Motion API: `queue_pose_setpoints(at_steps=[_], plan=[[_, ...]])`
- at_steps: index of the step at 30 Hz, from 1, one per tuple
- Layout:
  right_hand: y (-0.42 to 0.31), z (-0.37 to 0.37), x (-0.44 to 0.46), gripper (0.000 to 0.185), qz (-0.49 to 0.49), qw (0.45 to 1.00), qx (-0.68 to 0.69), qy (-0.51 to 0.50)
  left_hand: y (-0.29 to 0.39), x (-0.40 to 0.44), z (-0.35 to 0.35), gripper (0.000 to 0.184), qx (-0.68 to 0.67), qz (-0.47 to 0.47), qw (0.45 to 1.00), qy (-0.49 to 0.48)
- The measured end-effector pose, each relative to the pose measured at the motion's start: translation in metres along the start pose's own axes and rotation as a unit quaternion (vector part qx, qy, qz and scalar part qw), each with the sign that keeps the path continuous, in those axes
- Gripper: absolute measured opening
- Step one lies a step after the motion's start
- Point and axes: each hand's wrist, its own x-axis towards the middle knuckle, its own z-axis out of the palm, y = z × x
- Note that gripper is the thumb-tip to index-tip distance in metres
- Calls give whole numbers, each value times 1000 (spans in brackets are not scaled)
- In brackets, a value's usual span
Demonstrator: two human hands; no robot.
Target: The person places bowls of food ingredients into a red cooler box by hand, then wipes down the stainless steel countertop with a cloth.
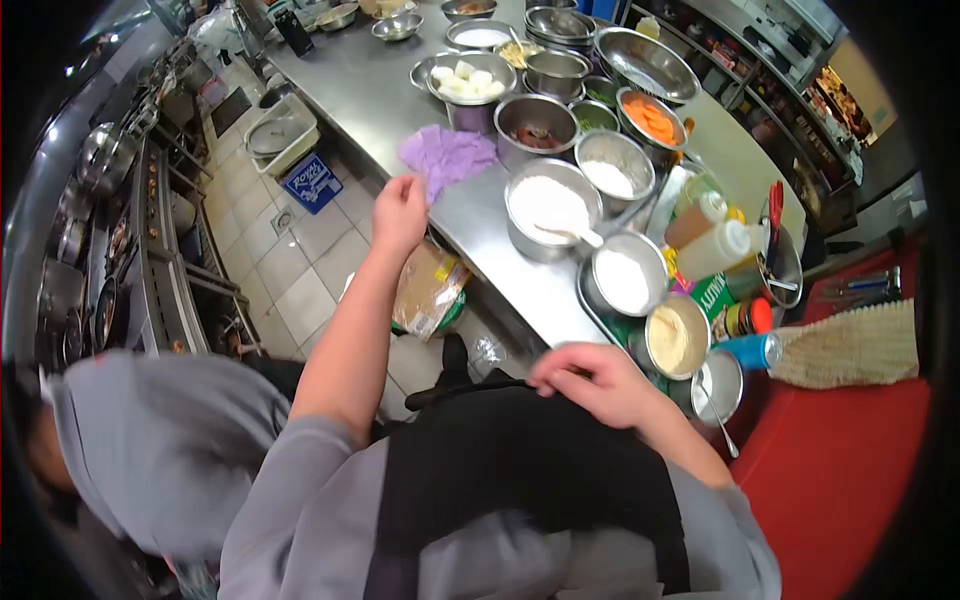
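My left hand (400, 213) is raised at the table's front edge, its fingers curled together beside a crumpled purple cloth (447, 158); whether anything is inside them is hidden. Close to my black apron (510, 450), my right hand (590, 380) has its fingers bent inward, and what they hold, if anything, cannot be made out. Beyond it on the steel table (480, 245) stand metal bowls: one of white powder with a scoop (553, 205), another white one (621, 280), and one of pale yellow powder (672, 340).
Bowls of carrots (650, 120) and white pieces (467, 82) stand farther back. Squeeze bottles (715, 250) and a blue can (750, 351) are at the right, near a red surface (830, 460). A person in grey (170, 450) is close on the left, by the stove.
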Motion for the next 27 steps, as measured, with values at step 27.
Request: queue_pose_setpoints(at_steps=[27], plan=[[-93, -47, 132, 15, -7, 948, -43, 315, 120, 304, -1, 20, -117, -57, 966, -225]])
